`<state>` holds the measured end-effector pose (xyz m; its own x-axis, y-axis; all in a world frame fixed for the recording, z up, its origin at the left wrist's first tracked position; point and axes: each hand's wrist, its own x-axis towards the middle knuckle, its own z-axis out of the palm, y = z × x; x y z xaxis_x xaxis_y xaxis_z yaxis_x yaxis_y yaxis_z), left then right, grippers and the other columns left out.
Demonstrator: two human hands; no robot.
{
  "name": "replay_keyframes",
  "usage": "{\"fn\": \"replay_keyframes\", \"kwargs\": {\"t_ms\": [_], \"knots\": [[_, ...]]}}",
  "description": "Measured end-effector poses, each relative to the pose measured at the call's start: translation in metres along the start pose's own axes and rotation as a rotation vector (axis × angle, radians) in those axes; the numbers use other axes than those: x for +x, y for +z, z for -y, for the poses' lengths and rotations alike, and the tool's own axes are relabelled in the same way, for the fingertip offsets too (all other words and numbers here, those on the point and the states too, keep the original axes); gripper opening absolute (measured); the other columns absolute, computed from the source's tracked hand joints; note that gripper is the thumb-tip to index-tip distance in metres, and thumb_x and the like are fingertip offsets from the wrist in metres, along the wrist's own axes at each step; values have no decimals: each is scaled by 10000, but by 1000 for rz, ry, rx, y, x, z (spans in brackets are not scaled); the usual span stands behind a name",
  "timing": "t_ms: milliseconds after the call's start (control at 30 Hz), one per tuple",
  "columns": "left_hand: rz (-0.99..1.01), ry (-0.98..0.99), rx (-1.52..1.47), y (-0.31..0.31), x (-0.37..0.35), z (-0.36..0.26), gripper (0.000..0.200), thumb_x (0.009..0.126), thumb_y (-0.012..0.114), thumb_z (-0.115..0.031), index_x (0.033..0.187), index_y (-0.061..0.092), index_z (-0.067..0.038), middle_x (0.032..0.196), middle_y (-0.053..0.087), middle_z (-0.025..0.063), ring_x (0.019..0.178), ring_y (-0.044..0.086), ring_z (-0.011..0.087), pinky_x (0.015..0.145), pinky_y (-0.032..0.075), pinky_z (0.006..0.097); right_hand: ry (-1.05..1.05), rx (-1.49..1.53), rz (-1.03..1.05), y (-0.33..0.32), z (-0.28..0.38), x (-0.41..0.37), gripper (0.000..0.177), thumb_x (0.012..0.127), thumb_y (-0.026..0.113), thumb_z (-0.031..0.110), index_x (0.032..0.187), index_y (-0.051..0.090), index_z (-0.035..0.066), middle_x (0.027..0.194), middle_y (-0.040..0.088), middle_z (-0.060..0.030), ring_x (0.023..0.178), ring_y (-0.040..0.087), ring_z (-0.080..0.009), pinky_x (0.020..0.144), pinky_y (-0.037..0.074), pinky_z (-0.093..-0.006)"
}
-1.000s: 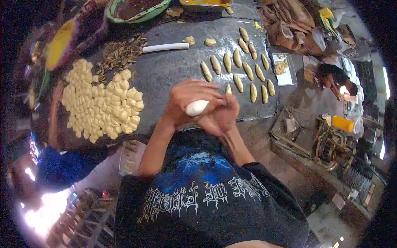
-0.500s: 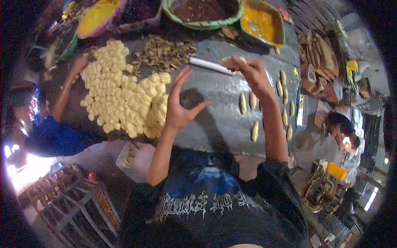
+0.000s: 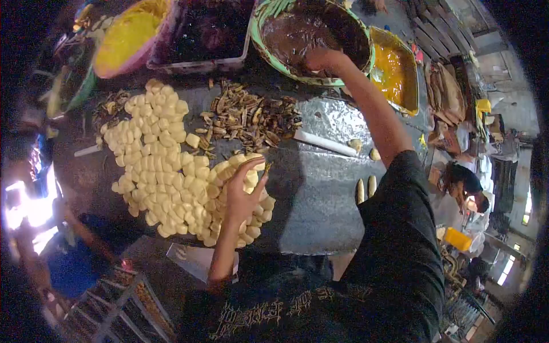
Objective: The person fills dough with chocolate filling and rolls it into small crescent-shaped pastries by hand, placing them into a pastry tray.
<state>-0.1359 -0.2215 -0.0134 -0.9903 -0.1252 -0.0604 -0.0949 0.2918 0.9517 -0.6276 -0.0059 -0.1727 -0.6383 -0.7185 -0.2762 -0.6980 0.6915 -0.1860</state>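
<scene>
My left hand (image 3: pixel 245 194) is raised over the right edge of a large spread of pale dough balls (image 3: pixel 166 166). Its thumb and fingertips close around a small brown strip (image 3: pixel 267 167), like those in the pile of brown strips (image 3: pixel 246 114) beyond it. My right hand (image 3: pixel 327 60) reaches into the green basin (image 3: pixel 256 34) of dark brown paste (image 3: pixel 294 34). Its fingers are curled downward and partly hidden, so what they hold cannot be made out. A white rolling stick (image 3: pixel 326 143) lies on the table between the hands, beside a small dough piece (image 3: pixel 355 146).
Along the table's back stand a yellow-filled basin (image 3: pixel 128 43), a dark tray (image 3: pixel 200 66) and a tray of orange-yellow liquid (image 3: pixel 394 74). Two shaped dough rolls (image 3: pixel 366 188) lie by my right sleeve. A co-worker's blue clothing (image 3: pixel 71 257) shows at left; another person (image 3: pixel 463 186) is at right.
My right hand has moved from above the table, where it held a pale dough piece, into the brown paste basin. My left hand has closed on a brown strip. The view has shifted.
</scene>
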Motion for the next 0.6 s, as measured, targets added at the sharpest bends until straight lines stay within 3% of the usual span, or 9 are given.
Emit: {"fn": "replay_keyframes", "kwargs": {"t_ms": [67, 167, 267, 333, 400, 500, 533, 600], "knots": [[1, -45, -31, 0, 0, 11, 370, 928, 709, -61, 1294, 656, -56, 1300, 681, 113, 1250, 623, 238, 1079, 456, 376, 189, 331, 353, -45, 24, -27, 402, 900, 605, 456, 1057, 714, 103, 937, 736, -93, 702, 687, -264, 653, 586, -402], [-8, -70, -86, 11, 1, 22, 312, 966, 681, -108, 1272, 668, -47, 1267, 700, 97, 1207, 644, 218, 1042, 482, 363, 218, 511, 365, -76, 22, -55, 342, 901, 592, 447, 1002, 703, 140, 827, 692, -28, 611, 594, -179, 605, 549, -337], [19, -44, -130, 22, 1, 19, 305, 980, 661, -101, 1273, 649, -16, 1264, 704, 92, 1187, 654, 202, 1028, 494, 354, -13, 781, 90, -106, 46, -106, 609, 961, 524, 614, 1186, 675, 68, 760, 661, -48, 630, 617, -178, 562, 509, -306], [31, -79, -191, 32, 2, 11, 310, 980, 656, -97, 1278, 642, -13, 1274, 699, 102, 1210, 645, 203, 1044, 484, 352, 32, 1120, -44, -133, 86, -146, 741, 972, 478, 703, 1261, 656, 45, 764, 663, -62, 632, 624, -181, 551, 494, -290], [129, -168, -80, 32, 1, -39, 334, 1011, 622, -100, 1332, 607, -8, 1329, 667, 127, 1281, 605, 210, 1085, 452, 343, 308, 1611, -118, -159, 140, -193, 825, 953, 432, 770, 1289, 636, 44, 816, 688, -76, 623, 622, -186, 559, 491, -279], [94, -61, -417, 73, -5, -46, 376, 1060, 567, -151, 1397, 550, 14, 1393, 626, 133, 1325, 574, 217, 1107, 436, 337, -49, 2169, -80, -155, 197, -281, 753, 984, 422, 713, 1150, 669, 21, 1062, 717, -119, 648, 687, -284, 473, 544, -367], [92, -27, -556, 88, -10, -49, 419, 1092, 516, -202, 1431, 508, 44, 1449, 580, 131, 1352, 547, 217, 1118, 428, 322, -81, 2386, -88, -143, 218, -314, 771, 985, 413, 716, 1198, 635, 9, 1109, 696, -121, 644, 683, -314, 464, 544, -383], [67, -303, -900, 103, -26, -87, 427, 1092, 520, -223, 1417, 522, 54, 1427, 597, 133, 1328, 565, 210, 1108, 441, 317, -197, 2686, -88, -105, 261, -373, 787, 992, 396, 711, 1256, 586, -5, 1130, 672, -120, 630, 674, -358, 439, 533, -405]]}}
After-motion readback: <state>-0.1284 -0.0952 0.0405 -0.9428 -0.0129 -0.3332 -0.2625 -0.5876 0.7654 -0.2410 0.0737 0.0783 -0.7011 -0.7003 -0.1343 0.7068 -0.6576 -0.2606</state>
